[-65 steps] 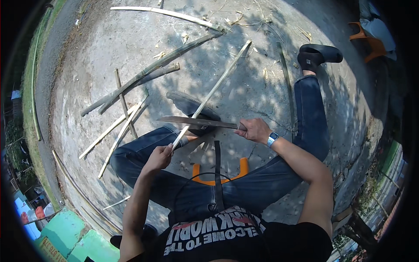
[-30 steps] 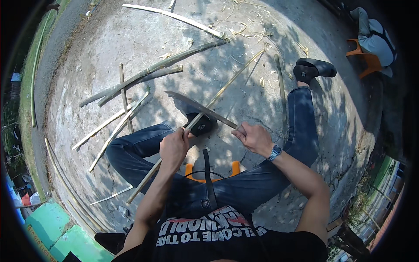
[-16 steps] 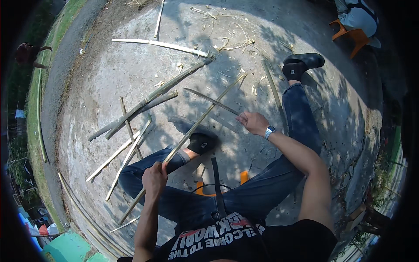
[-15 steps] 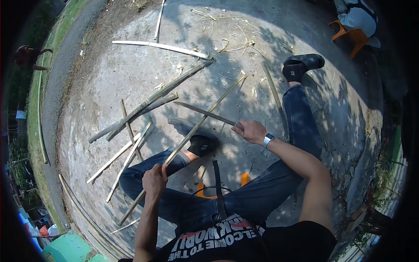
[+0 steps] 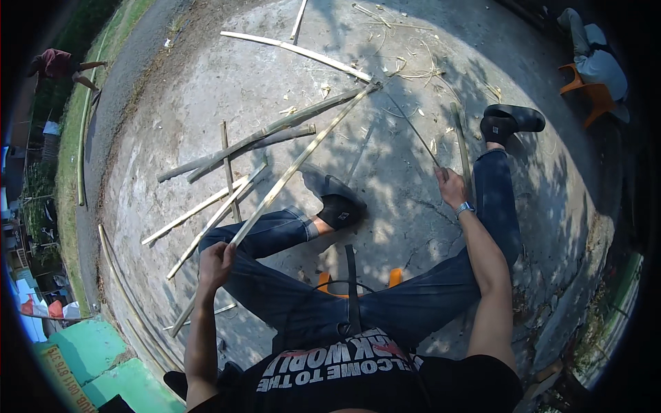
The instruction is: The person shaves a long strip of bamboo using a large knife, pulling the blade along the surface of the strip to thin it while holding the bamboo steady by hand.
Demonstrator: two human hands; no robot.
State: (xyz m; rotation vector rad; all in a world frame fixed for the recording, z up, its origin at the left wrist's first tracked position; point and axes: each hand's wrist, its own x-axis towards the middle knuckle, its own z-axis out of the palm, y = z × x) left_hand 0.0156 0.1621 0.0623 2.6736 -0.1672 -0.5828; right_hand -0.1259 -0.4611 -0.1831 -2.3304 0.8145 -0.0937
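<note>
The knife (image 5: 414, 129) has just swung clear of the pale strip (image 5: 333, 129): half a second ago its blade crossed over the strip, and now it points forward and away on the right, seen nearly edge-on. The right hand (image 5: 451, 186) is clamped on the handle, just beside a narrow slat (image 5: 460, 138) on the ground. The left hand (image 5: 215, 264) is closed round the strip near its lower end, and the two hands are now well apart. The strip has shifted too, slanting from beside the person's left thigh, over the bent left leg (image 5: 265, 230), with its far end at the tip of a dark pole (image 5: 286, 122); whether they touch is unclear. With blade and strip apart, no cutting seems to be under way at this instant, though the firm hold on both suggests a pause between strokes rather than a finish. Shavings (image 5: 432, 72) lie beyond on the concrete ground (image 5: 406, 186), while at upper left a walking person (image 5: 58, 64) has come further into view.
</note>
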